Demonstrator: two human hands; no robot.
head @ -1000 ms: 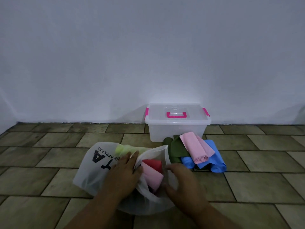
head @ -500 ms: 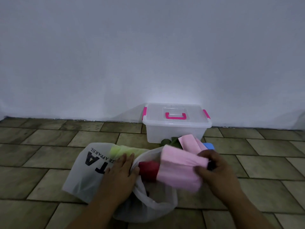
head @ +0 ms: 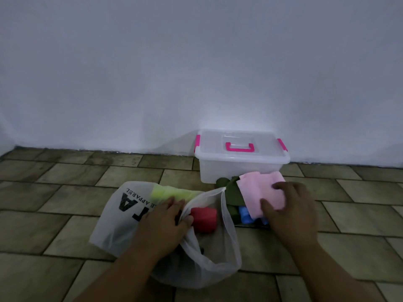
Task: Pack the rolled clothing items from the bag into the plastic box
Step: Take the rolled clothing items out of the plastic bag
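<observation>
The pink roll [head: 257,192] looks loose and flat, so it may well unroll or slide off the green roll [head: 231,192] and blue roll [head: 245,213] it sits on, just left of the right hand [head: 290,212]. That would leave it to be rolled again before packing. The box [head: 239,166], just beyond this hand, has its lid [head: 237,142] on, so nothing can go in yet and the floor pile could spread. The right hand is half open and holds the pink roll's near end between thumb and curved fingers. The left hand [head: 165,221] lies with fairly straight fingers on the bag [head: 122,214], its thumb hooked over the rim. If it lets go, the thin mouth would probably sag over the red roll [head: 205,219] just right of the thumb.
</observation>
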